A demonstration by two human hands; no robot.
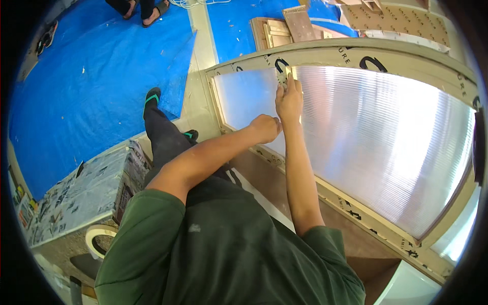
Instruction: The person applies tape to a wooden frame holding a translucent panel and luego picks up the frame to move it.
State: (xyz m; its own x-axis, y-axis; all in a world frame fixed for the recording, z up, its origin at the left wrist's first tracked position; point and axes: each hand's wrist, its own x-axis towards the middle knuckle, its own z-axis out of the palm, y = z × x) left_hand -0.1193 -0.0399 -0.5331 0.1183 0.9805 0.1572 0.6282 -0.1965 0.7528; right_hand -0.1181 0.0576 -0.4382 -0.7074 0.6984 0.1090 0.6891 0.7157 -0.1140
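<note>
A panel of translucent ribbed plastic sheet (pixel 351 137) sits in a pale wooden frame (pixel 325 58) with dark printed marks. A narrow wooden strip (pixel 288 70) crosses the panel towards its far edge. My right hand (pixel 290 101) is closed around this strip near its far end, fingers pointing away from me. Just nearer and to the left, my left hand (pixel 266 128) is curled into a fist beside my right wrist. Whatever it grips, if anything, is hidden by the fingers. Left of the strip shows a smaller pane of plastic sheet (pixel 244 91).
Blue sheeting (pixel 101 76) covers the floor at left. A paper-covered box (pixel 86 188) stands by my left side, with a roll of tape (pixel 99 239) near it. Wood offcuts (pixel 284 30) lie beyond the frame. Another person's feet (pixel 152 15) are at the far left.
</note>
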